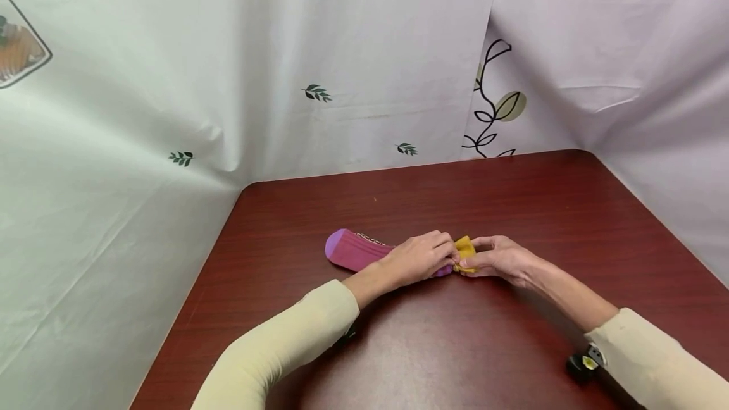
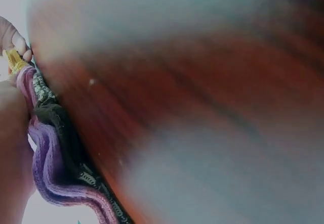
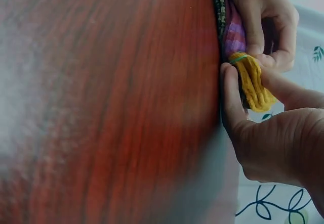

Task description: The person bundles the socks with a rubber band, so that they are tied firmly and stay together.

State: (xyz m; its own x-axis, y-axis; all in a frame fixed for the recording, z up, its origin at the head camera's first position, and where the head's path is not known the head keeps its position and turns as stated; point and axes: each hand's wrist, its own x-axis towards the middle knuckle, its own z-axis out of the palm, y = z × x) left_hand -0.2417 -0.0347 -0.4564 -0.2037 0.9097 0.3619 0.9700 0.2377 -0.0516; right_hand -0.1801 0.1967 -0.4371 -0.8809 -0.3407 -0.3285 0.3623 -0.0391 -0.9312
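Observation:
A mauve sock (image 1: 357, 252) with a purple toe lies lengthwise on the table, its toe to the left. Its yellow cuff (image 1: 466, 249) is at the right end. Beneath it is a black patterned sock (image 2: 63, 133), showing as a dark strip along the edge in the wrist views. My left hand (image 1: 421, 259) lies over the sock and pinches it just beside the cuff. With thumb and fingers, my right hand (image 1: 504, 260) grips the yellow cuff (image 3: 250, 85), which looks bunched or folded. The left hand covers the middle of the sock in the head view.
The dark red table (image 1: 398, 207) has a white printed curtain (image 1: 364, 81) behind it and at both sides. A small black object (image 1: 581, 367) shows beside the right sleeve.

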